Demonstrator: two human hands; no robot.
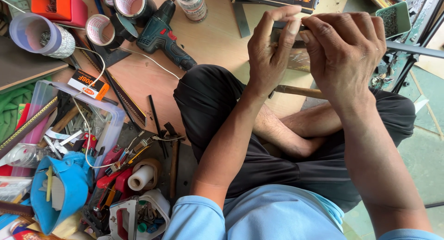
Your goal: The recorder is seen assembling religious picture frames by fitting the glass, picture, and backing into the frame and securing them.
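I sit cross-legged on a wooden floor in black shorts and a light blue shirt. My left hand (270, 48) and my right hand (344, 52) meet above my knees, both closed on a small dark piece (286, 35), mostly hidden by the fingers. A wooden handle (298, 90), perhaps a hammer's, pokes out below my hands and rests across my leg. Under the hands lies a dark framed picture (298, 59), only partly visible.
A dark green cordless drill (162, 34) lies at upper left, beside tape rolls (99, 29) and a jar of small nails (192, 3). A clear box of tools (76, 124), a blue container (64, 189), pliers and a paper roll (141, 177) crowd the left. A green tray (393, 19) sits top right.
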